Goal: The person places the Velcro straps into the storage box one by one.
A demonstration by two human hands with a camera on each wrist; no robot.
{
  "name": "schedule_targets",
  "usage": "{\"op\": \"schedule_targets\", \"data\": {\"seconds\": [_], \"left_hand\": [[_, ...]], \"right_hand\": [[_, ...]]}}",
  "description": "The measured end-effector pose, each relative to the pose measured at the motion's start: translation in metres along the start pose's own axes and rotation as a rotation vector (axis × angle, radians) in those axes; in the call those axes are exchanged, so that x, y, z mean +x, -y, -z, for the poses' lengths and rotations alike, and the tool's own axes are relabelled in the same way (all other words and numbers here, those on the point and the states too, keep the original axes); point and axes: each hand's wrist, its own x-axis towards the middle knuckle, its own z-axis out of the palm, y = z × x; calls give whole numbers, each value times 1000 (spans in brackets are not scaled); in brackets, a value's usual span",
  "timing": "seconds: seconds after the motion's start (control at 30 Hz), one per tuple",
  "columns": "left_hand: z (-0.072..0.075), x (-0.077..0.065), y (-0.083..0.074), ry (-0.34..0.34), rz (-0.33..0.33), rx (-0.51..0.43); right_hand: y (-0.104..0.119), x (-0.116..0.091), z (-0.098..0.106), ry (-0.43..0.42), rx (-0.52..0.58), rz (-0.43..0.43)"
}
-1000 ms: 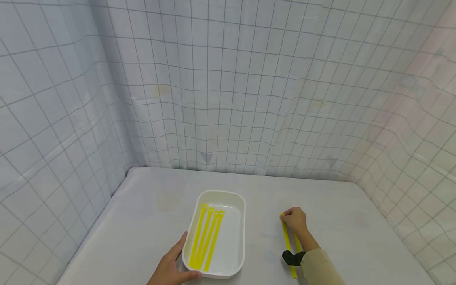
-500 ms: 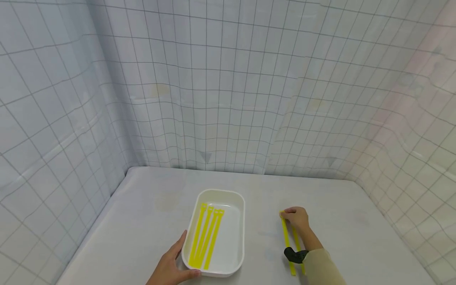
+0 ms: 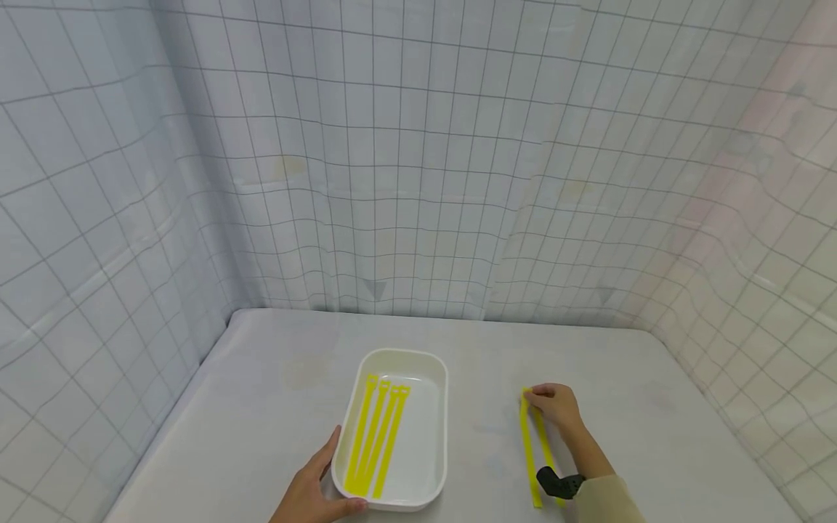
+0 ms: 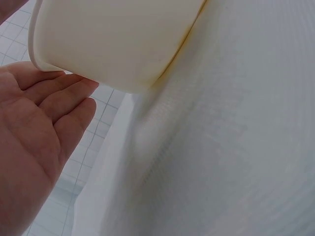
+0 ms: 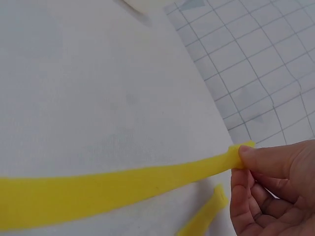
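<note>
My left hand (image 3: pixel 312 485) grips the near left corner of a white tray (image 3: pixel 428 436), thumb on the near rim and fingers along the left side. In the left wrist view, the fingertips (image 4: pixel 88 88) touch the underside of its rim. Inside the tray, several yellow cable straps (image 3: pixel 377 439) with slotted heads lie side by side at the left. To the right of the tray, my right hand (image 3: pixel 556 407) pinches the far end of another yellow strap (image 5: pixel 123 189) between thumb and fingers. That end is raised off the table. One more yellow strap (image 5: pixel 204 216) lies underneath, partly hidden.
A white cloth covers the table (image 3: pixel 484 378). White gridded curtains (image 3: pixel 418 181) enclose the back and both sides. A dark wrist-worn device (image 3: pixel 559 483) sits over the near part of the straps in the head view.
My right hand has shifted slightly to the right, taking the strap's far end with it. The left hand and tray have stayed in place.
</note>
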Motion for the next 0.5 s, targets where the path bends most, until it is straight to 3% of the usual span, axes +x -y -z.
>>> {"op": "schedule_targets", "data": {"seconds": [0.5], "left_hand": [[1,1,3,8,8,-36]], "right_hand": [[8,-20,14,24,41,91]]}}
